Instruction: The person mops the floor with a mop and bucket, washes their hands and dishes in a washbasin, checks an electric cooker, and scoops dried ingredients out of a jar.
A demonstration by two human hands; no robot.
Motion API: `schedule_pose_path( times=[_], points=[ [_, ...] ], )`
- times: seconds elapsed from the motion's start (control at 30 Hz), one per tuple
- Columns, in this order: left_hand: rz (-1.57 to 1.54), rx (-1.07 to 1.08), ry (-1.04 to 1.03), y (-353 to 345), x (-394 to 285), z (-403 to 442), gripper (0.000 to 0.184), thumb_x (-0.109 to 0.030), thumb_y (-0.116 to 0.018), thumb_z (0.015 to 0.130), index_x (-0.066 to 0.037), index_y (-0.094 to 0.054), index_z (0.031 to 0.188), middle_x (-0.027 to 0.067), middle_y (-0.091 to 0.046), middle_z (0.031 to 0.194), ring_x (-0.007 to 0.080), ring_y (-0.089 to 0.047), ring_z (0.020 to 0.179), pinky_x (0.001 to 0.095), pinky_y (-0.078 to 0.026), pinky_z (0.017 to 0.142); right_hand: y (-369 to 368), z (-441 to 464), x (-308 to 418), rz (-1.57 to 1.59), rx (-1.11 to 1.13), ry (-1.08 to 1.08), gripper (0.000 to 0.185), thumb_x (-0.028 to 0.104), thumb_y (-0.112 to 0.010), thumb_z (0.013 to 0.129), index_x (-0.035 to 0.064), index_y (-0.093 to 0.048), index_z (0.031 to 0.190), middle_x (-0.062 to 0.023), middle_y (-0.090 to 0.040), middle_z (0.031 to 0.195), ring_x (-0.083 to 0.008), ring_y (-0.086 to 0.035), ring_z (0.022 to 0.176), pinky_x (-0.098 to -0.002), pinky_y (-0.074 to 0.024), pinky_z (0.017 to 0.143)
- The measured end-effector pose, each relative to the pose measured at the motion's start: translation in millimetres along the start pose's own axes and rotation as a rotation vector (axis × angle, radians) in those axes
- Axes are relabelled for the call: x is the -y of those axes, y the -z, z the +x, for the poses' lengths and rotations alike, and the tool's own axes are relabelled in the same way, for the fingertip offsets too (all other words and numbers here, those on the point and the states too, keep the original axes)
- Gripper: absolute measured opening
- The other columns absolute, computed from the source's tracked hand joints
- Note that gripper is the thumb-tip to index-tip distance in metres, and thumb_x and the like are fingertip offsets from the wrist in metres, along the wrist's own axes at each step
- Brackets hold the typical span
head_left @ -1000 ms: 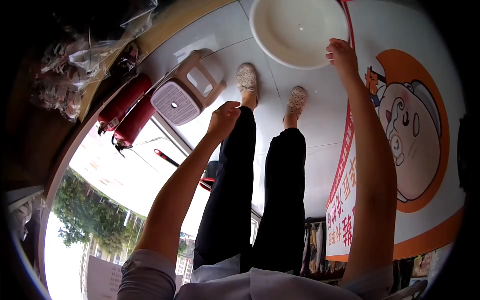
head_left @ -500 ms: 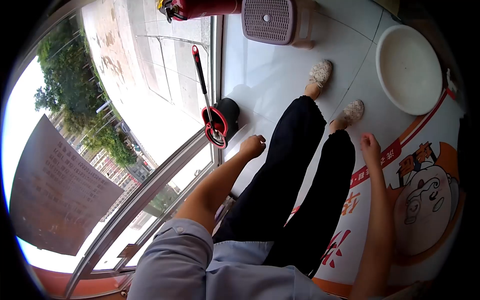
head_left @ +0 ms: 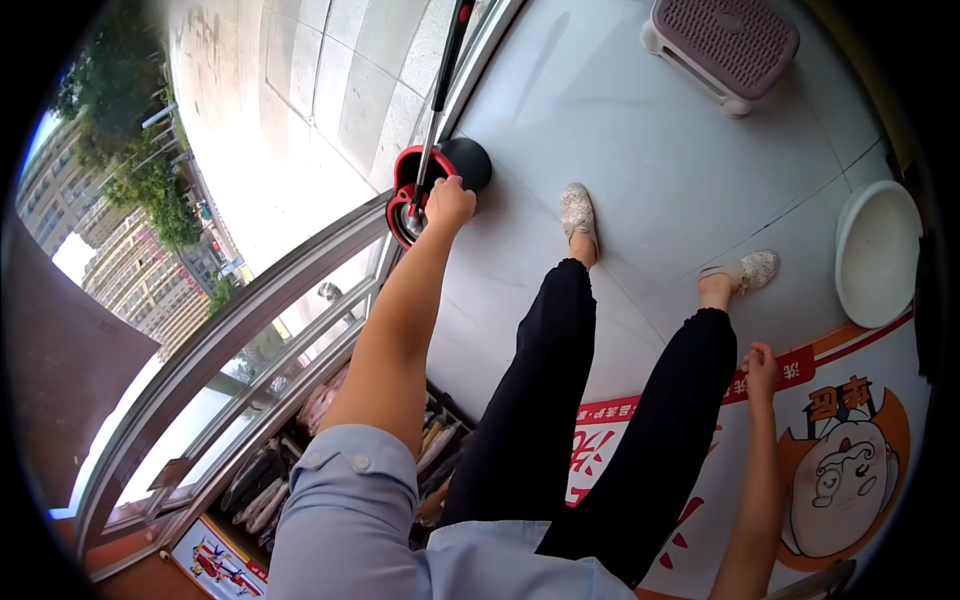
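Note:
My left hand point(head_left: 450, 203) is stretched down to a black mop bucket point(head_left: 468, 165) with a red rim. Its fingers are curled closed at the rim, beside the mop point(head_left: 433, 130) standing in the bucket. Whether they hold the rim or the mop's metal pole is hidden from me. The mop has a black and red grip and leans toward the window. My right hand point(head_left: 761, 368) hangs by my right leg with nothing in it, its fingers loosely bent and a little apart, above a printed banner point(head_left: 640, 440).
A mauve stool point(head_left: 725, 45) stands at the top right. A white basin point(head_left: 880, 255) is at the right edge. Window frames point(head_left: 300, 262) run along the left. Clothes-like items fill a shelf point(head_left: 445, 440) below my left arm. Grey floor tiles point(head_left: 650, 170) lie around my feet.
My left hand has moved forward to the bucket's rim. My feet have stepped farther apart, and the view has turned. My right hand still hangs beside my leg.

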State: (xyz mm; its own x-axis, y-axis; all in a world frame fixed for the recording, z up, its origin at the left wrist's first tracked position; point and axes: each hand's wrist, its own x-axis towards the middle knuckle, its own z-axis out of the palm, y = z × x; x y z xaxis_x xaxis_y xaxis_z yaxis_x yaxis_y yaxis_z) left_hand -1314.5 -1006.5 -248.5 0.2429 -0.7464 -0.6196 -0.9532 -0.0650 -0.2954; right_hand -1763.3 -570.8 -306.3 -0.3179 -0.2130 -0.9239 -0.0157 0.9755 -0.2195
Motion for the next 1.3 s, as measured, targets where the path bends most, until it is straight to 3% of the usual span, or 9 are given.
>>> schedule_pose_path(
  times=[0.37, 0.43, 0.53, 0.7, 0.83, 1.03, 1.17, 1.2, 1.3],
  points=[
    [-0.279, -0.026, 0.014, -18, 65, 201, 0.103, -0.032, -0.068, 0.066, 0.002, -0.006, 0.141, 0.0184, -0.035, 0.138, 0.0322, -0.032, 0.128, 0.037, -0.023, 0.107, -220, -18, 146, -0.086, 0.186, 0.163, 0.02, 0.008, -0.05, 0.083, 0.0023, -0.057, 0.101, -0.0056, -0.061, 0.076, -0.0108, -0.057, 0.064, -0.0238, -0.0451, 0.058],
    [-0.389, 0.092, 0.036, -28, 69, 215, 0.091, -0.034, -0.068, 0.066, -0.006, -0.024, 0.14, 0.0159, -0.043, 0.131, 0.0312, -0.039, 0.122, 0.0378, -0.029, 0.103, -266, -9, 164, -0.087, 0.204, 0.211, 0.02, 0.009, -0.051, 0.082, 0.0016, -0.058, 0.1, -0.0083, -0.061, 0.075, -0.0146, -0.058, 0.065, -0.0275, -0.047, 0.061],
    [-0.314, 0.041, -0.112, -36, 77, 214, 0.043, -0.035, -0.068, 0.068, -0.017, -0.063, 0.106, 0.0099, -0.056, 0.106, 0.0265, -0.055, 0.1, 0.0375, -0.043, 0.088, -326, 15, 194, -0.255, 0.225, 0.367, 0.022, 0.013, -0.053, 0.081, 0.002, -0.06, 0.099, -0.0125, -0.062, 0.076, -0.0229, -0.06, 0.068, -0.0331, -0.0476, 0.065],
    [-0.388, -0.188, -0.594, -32, 99, 148, 0.008, -0.016, -0.058, 0.073, -0.009, -0.058, 0.077, 0.0088, -0.053, 0.097, 0.0282, -0.057, 0.087, 0.0404, -0.05, 0.07, -408, 13, 294, -0.489, 0.272, 0.54, 0.025, 0.017, -0.052, 0.081, 0.0031, -0.06, 0.1, -0.0147, -0.065, 0.083, -0.0292, -0.062, 0.077, -0.0375, -0.0484, 0.07],
    [-0.247, -0.038, -0.44, -44, 126, 136, 0.045, -0.021, -0.064, 0.074, -0.01, -0.049, 0.116, 0.0095, -0.052, 0.107, 0.026, -0.053, 0.104, 0.0383, -0.048, 0.081, -453, 12, 353, -0.465, 0.3, 0.507, 0.025, 0.016, -0.052, 0.081, 0.0028, -0.06, 0.1, -0.0155, -0.065, 0.083, -0.0296, -0.063, 0.079, -0.0381, -0.0485, 0.072],
    [-0.235, -0.088, -0.622, -97, 68, 150, 0.063, -0.022, -0.066, 0.072, -0.005, -0.041, 0.127, 0.0132, -0.054, 0.114, 0.0282, -0.052, 0.107, 0.0392, -0.043, 0.09, -448, 23, 366, -0.308, 0.315, 0.525, 0.025, 0.017, -0.051, 0.081, 0.0036, -0.06, 0.1, -0.0159, -0.065, 0.086, -0.0297, -0.063, 0.081, -0.0372, -0.0484, 0.073],
    [-0.313, 0.063, -0.461, -94, 30, 139, 0.029, -0.021, -0.065, 0.073, -0.007, -0.057, 0.097, 0.0112, -0.062, 0.085, 0.0292, -0.061, 0.083, 0.0407, -0.048, 0.076, -405, 31, 328, -0.394, 0.237, 0.446, 0.024, 0.017, -0.051, 0.08, 0.0048, -0.061, 0.099, -0.0154, -0.065, 0.086, -0.0307, -0.062, 0.082, -0.0378, -0.0484, 0.074],
    [-0.363, -0.115, -0.428, -88, 29, 130, 0.018, -0.022, -0.065, 0.074, -0.006, -0.056, 0.079, 0.011, -0.061, 0.072, 0.0315, -0.061, 0.073, 0.0426, -0.047, 0.068, -396, 33, 314, -0.446, 0.209, 0.412, 0.023, 0.017, -0.051, 0.081, 0.0053, -0.061, 0.098, -0.0151, -0.065, 0.087, -0.0309, -0.062, 0.082, -0.0382, -0.0484, 0.074],
    [-0.525, -0.314, -0.365, -49, 53, 108, 0.019, -0.019, -0.065, 0.074, -0.005, -0.054, 0.077, 0.0132, -0.061, 0.072, 0.0337, -0.06, 0.07, 0.0407, -0.047, 0.063, -376, 30, 284, -0.514, 0.185, 0.327, 0.021, 0.017, -0.051, 0.081, 0.0062, -0.06, 0.095, -0.0144, -0.065, 0.088, -0.031, -0.061, 0.084, -0.0395, -0.0482, 0.075]
  ],
)
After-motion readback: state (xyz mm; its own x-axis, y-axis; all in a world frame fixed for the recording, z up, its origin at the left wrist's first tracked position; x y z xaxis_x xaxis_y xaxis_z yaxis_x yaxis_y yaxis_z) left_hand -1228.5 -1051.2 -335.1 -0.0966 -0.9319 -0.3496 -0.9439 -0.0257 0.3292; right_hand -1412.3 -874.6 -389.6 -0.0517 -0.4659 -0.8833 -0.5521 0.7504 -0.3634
